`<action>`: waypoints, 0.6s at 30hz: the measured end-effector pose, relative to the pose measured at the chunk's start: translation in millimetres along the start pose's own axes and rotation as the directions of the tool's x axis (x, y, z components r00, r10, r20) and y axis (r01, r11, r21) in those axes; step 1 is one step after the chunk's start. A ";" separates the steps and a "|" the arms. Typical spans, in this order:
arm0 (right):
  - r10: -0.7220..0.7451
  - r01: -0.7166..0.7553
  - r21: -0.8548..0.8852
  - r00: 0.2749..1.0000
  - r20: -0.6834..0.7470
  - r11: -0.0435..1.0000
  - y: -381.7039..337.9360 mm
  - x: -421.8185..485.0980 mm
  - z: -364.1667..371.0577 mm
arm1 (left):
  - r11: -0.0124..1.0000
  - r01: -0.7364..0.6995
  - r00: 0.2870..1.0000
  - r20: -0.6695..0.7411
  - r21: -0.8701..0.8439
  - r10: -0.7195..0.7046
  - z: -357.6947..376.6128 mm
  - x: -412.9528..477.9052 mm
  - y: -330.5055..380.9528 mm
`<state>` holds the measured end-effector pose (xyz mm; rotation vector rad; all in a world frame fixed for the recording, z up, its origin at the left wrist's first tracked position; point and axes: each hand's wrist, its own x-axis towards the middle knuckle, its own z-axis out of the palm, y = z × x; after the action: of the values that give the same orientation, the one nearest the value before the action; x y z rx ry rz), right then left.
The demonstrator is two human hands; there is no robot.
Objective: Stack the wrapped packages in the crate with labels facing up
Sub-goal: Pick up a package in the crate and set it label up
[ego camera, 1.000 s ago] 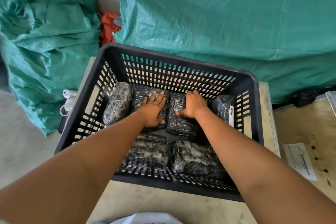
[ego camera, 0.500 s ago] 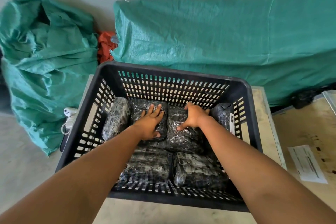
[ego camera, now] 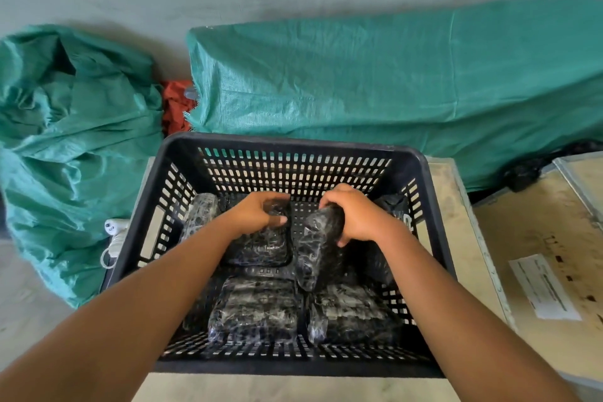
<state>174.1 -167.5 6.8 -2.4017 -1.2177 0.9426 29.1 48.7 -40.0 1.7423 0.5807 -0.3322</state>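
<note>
A black slotted plastic crate holds several packages wrapped in black film. My left hand grips the far end of one package in the back row. My right hand grips another package and tilts its far end up off the crate floor. Between the two the bare crate floor shows. Two packages lie flat in the front row, one on the left and one on the right. Another package leans at the back left, and one at the back right shows a white label edge.
The crate stands on a pale wooden box top. A second wooden box with a paper sheet is at the right. Green tarpaulin bundles lie behind and left. A white plug and cable lie beside the crate.
Both hands went from pressing flat on the two middle back packages to gripping them. The right package is now lifted and tilted, exposing the crate floor. The camera view has tipped upward.
</note>
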 end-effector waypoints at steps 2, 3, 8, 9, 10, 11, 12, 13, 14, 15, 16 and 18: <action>-0.062 0.064 0.034 0.996 -0.066 0.997 4.8 -8.0 0.1 | 0.999 0.038 0.998 0.052 -0.029 -0.037 7.7 2.1 4.9; -0.074 0.080 0.054 0.991 -0.110 0.995 6.3 -9.6 0.3 | 0.998 0.061 0.995 0.082 -0.030 -0.058 12.7 3.2 6.6; -0.094 0.172 0.384 0.973 -0.213 0.907 12.5 -21.8 -11.5 | 0.994 0.103 0.969 0.229 -0.036 -0.092 34.5 7.8 10.8; -0.046 0.145 0.544 0.980 -0.193 0.827 10.6 -21.8 -13.6 | 0.994 0.106 0.963 0.253 -0.040 -0.093 35.3 8.1 13.6; 0.000 0.124 0.634 0.981 -0.192 0.764 10.1 -19.8 -15.6 | 0.993 0.111 0.956 0.276 -0.046 -0.094 35.3 8.0 17.1; 0.007 0.135 0.738 0.982 -0.186 0.661 7.7 -22.0 -19.7 | 0.992 0.110 0.951 0.297 -0.058 -0.088 34.9 8.4 20.5; 0.013 0.132 0.839 0.987 -0.163 0.528 4.5 -23.0 -22.6 | 0.991 0.106 0.945 0.317 -0.083 -0.075 34.3 8.7 23.4; 0.029 0.118 0.900 0.989 -0.143 0.420 2.9 -22.8 -25.1 | 0.987 0.103 0.938 0.343 -0.126 -0.054 33.9 8.6 25.0; 0.044 0.108 0.918 0.990 -0.135 0.382 3.6 -22.1 -26.5 | 0.976 0.108 0.927 0.373 -0.190 -0.030 34.3 8.0 25.7; 0.053 0.106 0.922 0.989 -0.135 0.373 3.8 -20.9 -27.2 | 0.958 0.120 0.919 0.394 -0.261 -0.008 35.4 6.5 25.7; 0.078 0.098 0.922 0.988 -0.137 0.374 5.0 -19.9 -26.7 | 0.940 0.127 0.917 0.399 -0.318 0.011 36.9 4.2 25.4; 0.144 0.067 0.915 0.980 -0.134 0.398 8.6 -18.6 -22.1 | 0.935 0.097 0.932 0.361 -0.341 0.035 39.2 -1.0 22.5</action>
<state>186.1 -186.7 26.7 -1.5110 -0.3199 0.9849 43.7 6.9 -30.8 1.2831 0.3701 -0.5256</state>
